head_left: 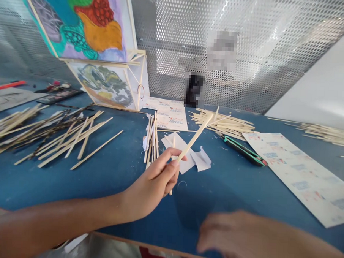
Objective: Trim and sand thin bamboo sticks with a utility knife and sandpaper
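Observation:
My left hand is over the middle of the blue table, pinching a thin bamboo stick that slants up to the right. Just beyond it lie white paper scraps and a small bundle of sticks. My right hand hovers low at the near table edge, blurred by motion, its fingers pointing left; nothing shows in it. A green-handled cutter lies to the right of the scraps.
Loose bamboo sticks are spread at the left, another pile at the back centre, more at the far right. Painted paper-and-stick frames stand at the back left. Printed sheets lie at the right; perforated metal wall behind.

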`<state>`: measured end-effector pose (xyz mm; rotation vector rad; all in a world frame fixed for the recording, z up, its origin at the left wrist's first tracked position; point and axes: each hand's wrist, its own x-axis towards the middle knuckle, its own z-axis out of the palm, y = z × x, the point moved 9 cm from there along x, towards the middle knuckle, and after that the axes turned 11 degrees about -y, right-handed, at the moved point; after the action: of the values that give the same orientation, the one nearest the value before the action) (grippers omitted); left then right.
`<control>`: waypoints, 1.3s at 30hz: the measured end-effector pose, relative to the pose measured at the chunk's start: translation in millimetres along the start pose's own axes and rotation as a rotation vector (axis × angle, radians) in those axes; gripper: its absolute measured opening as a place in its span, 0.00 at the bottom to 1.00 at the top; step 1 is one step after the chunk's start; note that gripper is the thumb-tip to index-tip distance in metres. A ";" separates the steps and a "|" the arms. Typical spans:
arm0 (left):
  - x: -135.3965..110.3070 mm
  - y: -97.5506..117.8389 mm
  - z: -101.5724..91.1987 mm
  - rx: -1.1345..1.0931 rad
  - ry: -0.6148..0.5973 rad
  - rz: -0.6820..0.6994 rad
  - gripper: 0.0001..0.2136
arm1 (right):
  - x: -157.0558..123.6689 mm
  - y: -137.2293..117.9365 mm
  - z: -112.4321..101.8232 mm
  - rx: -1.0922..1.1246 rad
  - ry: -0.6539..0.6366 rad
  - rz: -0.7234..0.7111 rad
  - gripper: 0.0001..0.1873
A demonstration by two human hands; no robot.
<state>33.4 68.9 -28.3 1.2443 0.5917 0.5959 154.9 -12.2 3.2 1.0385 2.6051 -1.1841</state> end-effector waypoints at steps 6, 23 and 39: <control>3.6 -5.5 -0.2 -0.100 -0.046 -0.035 0.09 | 10.1 97.7 -93.1 -0.186 0.515 0.596 0.24; -0.9 -8.2 16.5 0.174 -0.159 -0.091 0.20 | 47.2 71.0 -45.0 0.925 0.837 -0.132 0.13; 0.6 -17.0 6.1 0.110 -0.012 -0.100 0.17 | 52.9 74.6 -26.2 1.303 0.698 -0.229 0.14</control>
<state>39.7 61.5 -43.6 1.3120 0.6803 0.4769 165.5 69.6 -44.1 1.4742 2.1084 -3.2410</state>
